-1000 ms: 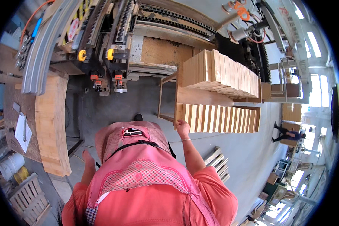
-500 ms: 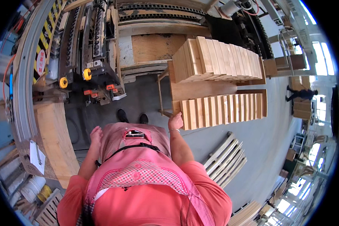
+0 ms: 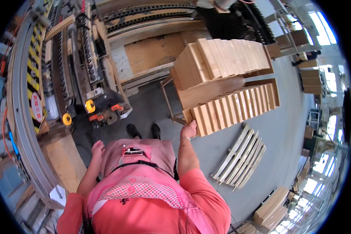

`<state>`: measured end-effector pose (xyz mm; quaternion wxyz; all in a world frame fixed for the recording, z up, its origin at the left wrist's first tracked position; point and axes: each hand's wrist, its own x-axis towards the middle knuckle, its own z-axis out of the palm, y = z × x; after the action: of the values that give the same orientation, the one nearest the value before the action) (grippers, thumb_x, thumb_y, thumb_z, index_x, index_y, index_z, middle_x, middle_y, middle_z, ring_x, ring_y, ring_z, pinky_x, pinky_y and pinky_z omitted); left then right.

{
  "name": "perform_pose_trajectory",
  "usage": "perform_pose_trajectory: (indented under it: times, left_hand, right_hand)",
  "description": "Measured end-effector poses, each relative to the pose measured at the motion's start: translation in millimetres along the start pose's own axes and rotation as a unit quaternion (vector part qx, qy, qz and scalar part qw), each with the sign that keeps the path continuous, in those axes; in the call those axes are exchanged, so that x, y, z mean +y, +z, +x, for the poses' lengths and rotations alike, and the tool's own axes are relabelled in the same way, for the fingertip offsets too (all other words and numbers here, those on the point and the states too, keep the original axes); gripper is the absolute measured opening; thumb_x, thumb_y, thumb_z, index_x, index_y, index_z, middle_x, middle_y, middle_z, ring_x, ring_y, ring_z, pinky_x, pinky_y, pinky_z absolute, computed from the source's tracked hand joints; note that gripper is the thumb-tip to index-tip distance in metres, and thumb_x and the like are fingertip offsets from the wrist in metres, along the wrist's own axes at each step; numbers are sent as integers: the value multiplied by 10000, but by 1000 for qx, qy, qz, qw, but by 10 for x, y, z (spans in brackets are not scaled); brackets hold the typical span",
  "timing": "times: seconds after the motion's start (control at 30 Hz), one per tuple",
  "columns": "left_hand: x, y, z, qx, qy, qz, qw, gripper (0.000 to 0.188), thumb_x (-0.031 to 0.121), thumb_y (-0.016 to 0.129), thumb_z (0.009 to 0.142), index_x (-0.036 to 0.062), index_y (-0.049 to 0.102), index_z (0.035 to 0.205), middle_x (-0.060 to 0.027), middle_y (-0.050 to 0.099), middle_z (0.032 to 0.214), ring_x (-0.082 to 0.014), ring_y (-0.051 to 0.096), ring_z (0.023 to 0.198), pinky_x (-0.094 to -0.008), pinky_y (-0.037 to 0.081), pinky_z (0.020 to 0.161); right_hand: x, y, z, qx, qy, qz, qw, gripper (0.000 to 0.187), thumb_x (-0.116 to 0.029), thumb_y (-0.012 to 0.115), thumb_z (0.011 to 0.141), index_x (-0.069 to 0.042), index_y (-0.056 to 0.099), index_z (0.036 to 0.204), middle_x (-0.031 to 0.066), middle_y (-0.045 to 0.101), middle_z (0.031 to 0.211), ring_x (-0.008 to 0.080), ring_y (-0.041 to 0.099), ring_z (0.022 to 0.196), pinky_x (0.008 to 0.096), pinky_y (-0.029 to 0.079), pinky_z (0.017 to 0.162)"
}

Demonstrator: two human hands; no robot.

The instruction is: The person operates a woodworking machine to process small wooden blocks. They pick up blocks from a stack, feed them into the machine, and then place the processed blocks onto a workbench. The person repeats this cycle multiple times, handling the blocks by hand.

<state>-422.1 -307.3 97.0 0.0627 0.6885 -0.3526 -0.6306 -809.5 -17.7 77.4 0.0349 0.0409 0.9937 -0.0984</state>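
My right hand (image 3: 189, 130) is closed round the near left corner of a wooden cart (image 3: 201, 96), beside the end of a row of boards. That row of light wooden boards (image 3: 232, 111) stands on edge along the cart's near side. A taller stack of similar boards (image 3: 230, 60) fills its far side, with a strip of bare cart deck between. My left hand (image 3: 98, 148) hangs at my left side, next to the pink checked apron (image 3: 152, 150). Its fingers are loosely bent and apart, with nothing visible in them.
At the left stands a machine with chain rails (image 3: 91, 50), yellow rollers (image 3: 90, 106) and a striped warning strip (image 3: 34, 70). A wooden block (image 3: 66, 156) is near my left arm. A slatted pallet (image 3: 241, 158) lies on the floor at right, with stacked planks (image 3: 271, 208) beyond.
The view has turned, and the cart now sits at a steeper slant. My right hand stays on its corner, and my left hand still hangs free. A distant person has shifted toward the back.
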Motion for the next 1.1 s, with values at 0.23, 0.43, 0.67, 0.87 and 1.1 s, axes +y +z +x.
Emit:
perform_pose_trajectory:
  times: [0.23,0.43,0.67,0.87,1.1]
  left_hand:
    - [122,0,108,-34,1,6,999,365,46,573,814,92,536,1175,-38,582,1106,-128,566,882,-256,466,667]
    - [144,-19,151,-37,-1,1,999,355,50,585,808,102,551,1158,-25,589,1099,-125,568,897,-265,469,670]
    - [166,-34,79,-49,11,-2,999,362,65,591,809,93,543,1167,-30,584,1120,-128,559,925,-265,459,711]
    - [192,150,34,-73,-1,7,997,350,94,586,821,93,543,1169,-29,584,1123,-133,551,951,-266,449,740]
    - [341,414,-23,-89,10,34,995,321,98,585,825,99,559,1145,-14,599,1091,-121,559,910,-265,455,720]
  right_hand:
    - [-1,20,61,3,-6,-3,1000,332,-135,627,737,-77,464,1021,135,564,949,340,589,865,439,490,680]
    - [-39,-32,-13,-1,9,14,1000,452,-149,634,746,-74,433,1144,141,550,983,349,588,859,444,486,698]
    - [117,-77,-318,28,179,190,965,378,-210,696,751,-41,525,1043,119,575,939,292,579,768,380,471,688]
    - [638,161,-333,-65,530,570,624,355,-257,724,762,-16,552,956,91,583,919,238,557,670,320,498,640]
    - [1094,486,-107,-88,456,724,510,191,-152,623,849,-27,578,987,77,614,897,204,595,768,288,533,679]
